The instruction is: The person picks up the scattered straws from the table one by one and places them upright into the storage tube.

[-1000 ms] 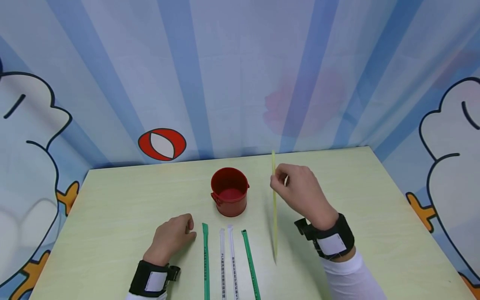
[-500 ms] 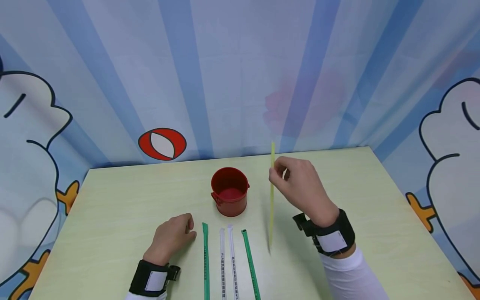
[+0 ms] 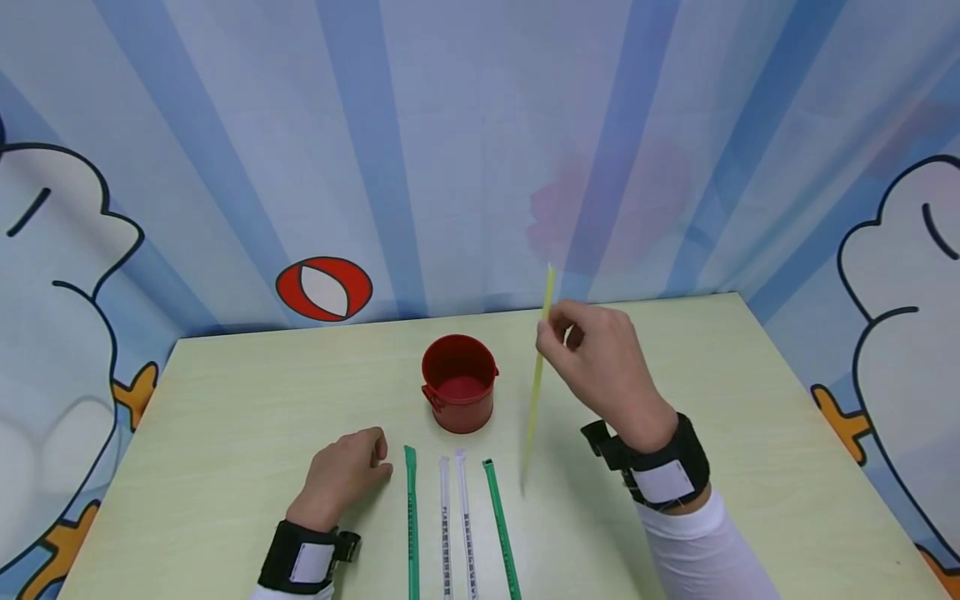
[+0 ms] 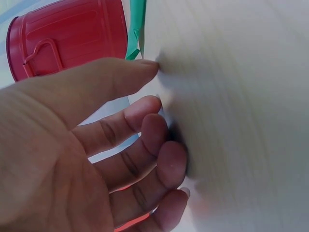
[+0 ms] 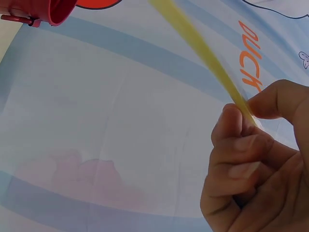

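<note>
My right hand (image 3: 600, 362) pinches a thin yellow straw (image 3: 536, 400) near its upper part, thumb against forefinger. The straw slants over the table, its lower end down and to the left. Left of it stands a small red bucket (image 3: 462, 414), with nothing showing inside. In the right wrist view the yellow straw (image 5: 205, 52) looks flat and slightly see-through, and part of the bucket (image 5: 60, 9) shows at top left. My left hand (image 3: 341, 475) rests on the table with loosely bent fingers and holds nothing, as the left wrist view confirms. Beside it lies a green wrapped straw (image 3: 412, 521).
Two white printed straw wrappers, one (image 3: 446, 525) beside the other (image 3: 467, 521), and a second green straw (image 3: 501, 525) lie at the front of the pale table (image 3: 247, 400). A striped blue cloth (image 3: 480, 167) with cartoon figures stands behind and at both sides.
My right hand has risen slightly and moved a little left with the yellow straw, whose lower end has swung left toward the bucket side. My left hand has stayed still.
</note>
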Available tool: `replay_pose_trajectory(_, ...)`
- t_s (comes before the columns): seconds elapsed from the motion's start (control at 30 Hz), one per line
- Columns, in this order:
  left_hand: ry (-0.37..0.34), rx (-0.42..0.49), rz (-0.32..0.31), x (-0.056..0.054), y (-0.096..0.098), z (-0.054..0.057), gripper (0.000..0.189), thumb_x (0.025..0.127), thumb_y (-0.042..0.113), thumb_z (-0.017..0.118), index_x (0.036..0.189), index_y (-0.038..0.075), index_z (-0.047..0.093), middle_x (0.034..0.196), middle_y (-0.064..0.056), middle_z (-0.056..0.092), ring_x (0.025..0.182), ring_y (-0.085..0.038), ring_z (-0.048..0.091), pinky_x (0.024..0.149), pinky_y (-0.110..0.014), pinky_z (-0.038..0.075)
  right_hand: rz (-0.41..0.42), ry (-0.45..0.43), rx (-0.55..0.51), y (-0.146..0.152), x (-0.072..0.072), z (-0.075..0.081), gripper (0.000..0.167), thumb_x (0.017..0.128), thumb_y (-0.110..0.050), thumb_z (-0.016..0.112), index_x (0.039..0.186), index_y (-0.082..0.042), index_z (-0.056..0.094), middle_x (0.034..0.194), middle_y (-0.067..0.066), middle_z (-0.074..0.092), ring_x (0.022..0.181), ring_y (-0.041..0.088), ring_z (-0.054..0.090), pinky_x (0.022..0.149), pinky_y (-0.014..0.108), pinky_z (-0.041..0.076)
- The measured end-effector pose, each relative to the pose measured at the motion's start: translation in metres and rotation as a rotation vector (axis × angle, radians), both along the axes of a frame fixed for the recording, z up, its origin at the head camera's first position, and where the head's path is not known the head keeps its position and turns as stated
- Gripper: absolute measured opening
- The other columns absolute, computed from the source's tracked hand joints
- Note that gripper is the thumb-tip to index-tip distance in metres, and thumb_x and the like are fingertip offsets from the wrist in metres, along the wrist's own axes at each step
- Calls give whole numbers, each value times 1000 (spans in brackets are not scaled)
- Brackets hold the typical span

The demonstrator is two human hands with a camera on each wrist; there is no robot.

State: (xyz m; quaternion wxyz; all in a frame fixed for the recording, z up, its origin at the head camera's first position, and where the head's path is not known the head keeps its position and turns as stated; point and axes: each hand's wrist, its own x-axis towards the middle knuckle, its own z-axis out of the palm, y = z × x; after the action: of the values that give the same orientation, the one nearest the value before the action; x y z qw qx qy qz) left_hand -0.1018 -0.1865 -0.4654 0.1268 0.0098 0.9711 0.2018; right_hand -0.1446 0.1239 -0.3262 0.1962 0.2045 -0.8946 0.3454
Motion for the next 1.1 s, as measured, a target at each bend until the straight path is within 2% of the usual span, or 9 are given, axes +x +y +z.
replay_pose_trajectory(0.37,13,-14,-10,0,0,0,18,90,12,78,90,9,60,71,-2,51,66,-17,47,60,-30,34,12,98,-45,-3,5,6,14,94,-6,65,81,-7,69,62,4,57,51,12,41,55,29,34)
replay_pose_trajectory(0.73,11,-22,-19,1,0,1,18,90,12,78,90,9,60,72,-2,52,66,-17,48,60,-30,34,-25,257,-192,-3,7,11,9,91,-2,67,82,-1,68,67,9,64,56,14,54,58,27,43)
replay_pose_trajectory(1.1,23,-23,-22,2,0,2,19,89,11,78,89,9,59,71,-1,51,65,-16,47,60,-30,34,-37,317,-296,-6,6,15,13,91,-2,63,80,0,68,65,9,64,56,14,51,61,19,39)
